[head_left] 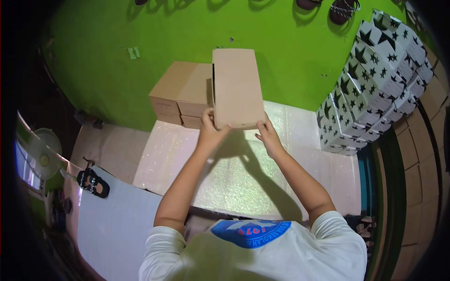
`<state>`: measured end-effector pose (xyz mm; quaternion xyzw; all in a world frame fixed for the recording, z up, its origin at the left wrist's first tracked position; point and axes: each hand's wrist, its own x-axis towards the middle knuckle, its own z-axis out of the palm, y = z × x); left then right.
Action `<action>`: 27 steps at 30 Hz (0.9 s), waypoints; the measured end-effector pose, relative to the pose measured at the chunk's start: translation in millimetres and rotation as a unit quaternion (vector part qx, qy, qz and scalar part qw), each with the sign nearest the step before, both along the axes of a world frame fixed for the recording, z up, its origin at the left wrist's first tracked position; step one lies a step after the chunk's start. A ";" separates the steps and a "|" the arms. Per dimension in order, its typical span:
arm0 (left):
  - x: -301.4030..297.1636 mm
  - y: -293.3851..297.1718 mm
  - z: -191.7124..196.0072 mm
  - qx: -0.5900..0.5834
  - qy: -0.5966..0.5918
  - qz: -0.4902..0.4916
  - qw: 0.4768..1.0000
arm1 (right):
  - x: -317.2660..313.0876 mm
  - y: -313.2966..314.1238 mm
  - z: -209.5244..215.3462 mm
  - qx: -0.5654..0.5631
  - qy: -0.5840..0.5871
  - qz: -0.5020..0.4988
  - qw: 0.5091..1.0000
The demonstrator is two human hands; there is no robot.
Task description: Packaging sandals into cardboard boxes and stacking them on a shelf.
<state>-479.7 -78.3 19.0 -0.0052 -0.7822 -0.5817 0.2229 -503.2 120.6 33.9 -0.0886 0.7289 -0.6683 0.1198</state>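
Note:
A plain brown cardboard box (237, 84) is held up above the table between my two hands. My left hand (211, 129) grips its near left corner, thumb along the near edge. At the near right corner my right hand (269, 136) is closed on the same box. Both arms reach forward, and the box's shadow falls on the glittery white table cover (225, 182). Behind and left of the held box, more brown boxes (180, 89) stand together on the table against the green wall.
White boxes with black stars (356, 89) are stacked high at the right. Brown boxes (412, 173) fill the far right side. A black sandal (93, 182) lies on the pale board (112, 225) at left, near a fan (44, 154). Sandals (342, 11) hang on the green wall.

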 end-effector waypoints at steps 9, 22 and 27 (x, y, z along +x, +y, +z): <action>64.7 130.2 -86.7 -0.020 -0.207 -0.094 0.974 | 91.1 116.3 -95.3 -0.015 -0.096 -0.171 0.980; 128.6 159.4 -80.3 -0.082 -0.257 -0.341 0.901 | 75.2 241.4 -102.2 0.368 0.140 -0.235 0.889; 90.3 148.3 -82.9 -0.263 -0.076 -0.220 0.936 | 79.1 154.9 -74.7 0.511 0.234 -0.018 0.827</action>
